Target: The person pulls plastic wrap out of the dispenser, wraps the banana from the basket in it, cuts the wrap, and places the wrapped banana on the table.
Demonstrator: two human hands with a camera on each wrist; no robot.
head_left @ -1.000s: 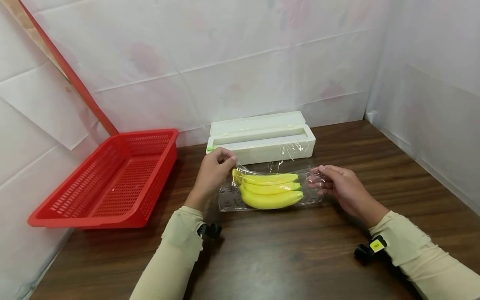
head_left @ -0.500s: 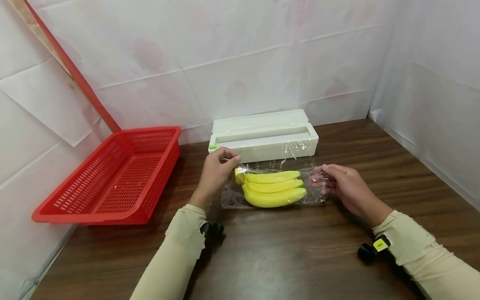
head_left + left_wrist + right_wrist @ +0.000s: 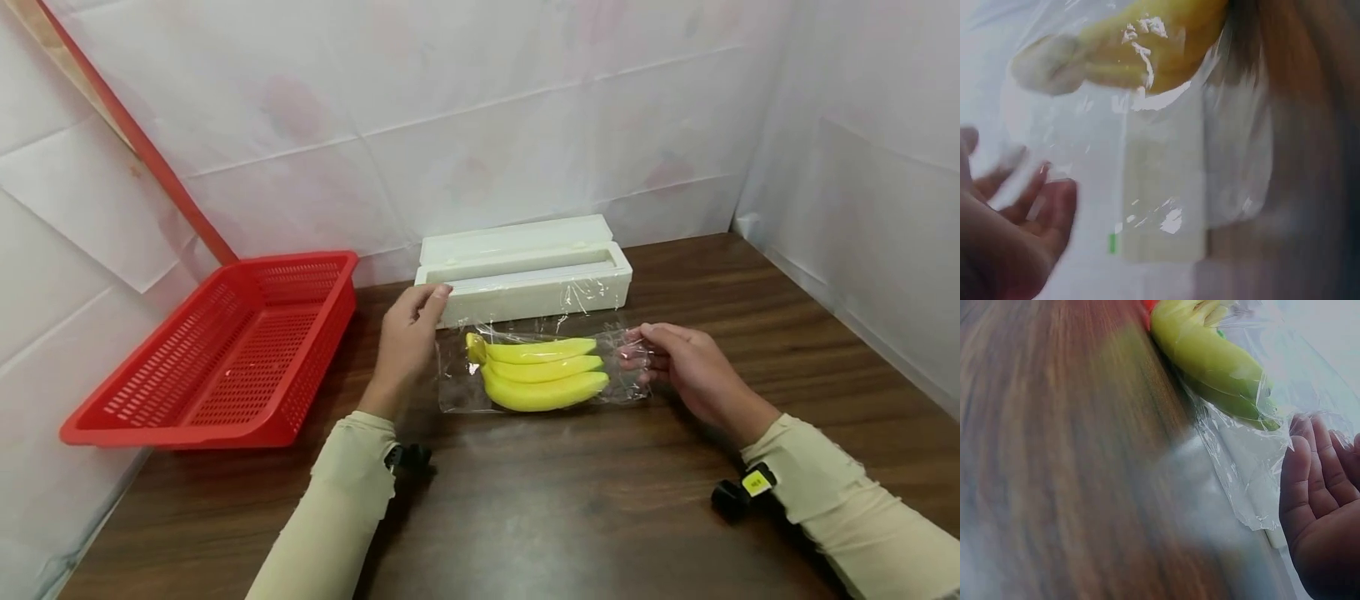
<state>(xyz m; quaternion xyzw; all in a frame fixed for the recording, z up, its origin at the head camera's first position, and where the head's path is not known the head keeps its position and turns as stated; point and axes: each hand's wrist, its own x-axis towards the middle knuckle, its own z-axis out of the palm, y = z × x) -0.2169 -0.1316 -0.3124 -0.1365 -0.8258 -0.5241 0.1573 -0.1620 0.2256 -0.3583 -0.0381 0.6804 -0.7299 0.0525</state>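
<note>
A bunch of several yellow bananas [image 3: 543, 373] lies on the table with clear plastic wrap [image 3: 459, 385] about it. My left hand [image 3: 408, 337] is just left of the stem end, its fingers loosely bent. In the left wrist view these fingers [image 3: 1054, 206] are beside the wrap and hold nothing that I can see. My right hand [image 3: 693, 367] pinches the wrap's right end beyond the banana tips, with its fingers partly behind the film. The right wrist view shows those fingers [image 3: 1319, 469] against the wrap, the thumb mostly out of sight.
Behind the bananas stands a long white wrap box [image 3: 536, 292], lid up, a white roll inside. A red perforated basket [image 3: 315, 375] is at the left. White patterned sheeting [image 3: 480, 125] hangs behind the brown wood-grain table [image 3: 540, 492].
My left hand has let go of the wrap's upper left edge and moved left. My right hand stays at the right end. The bananas lie in the same place.
</note>
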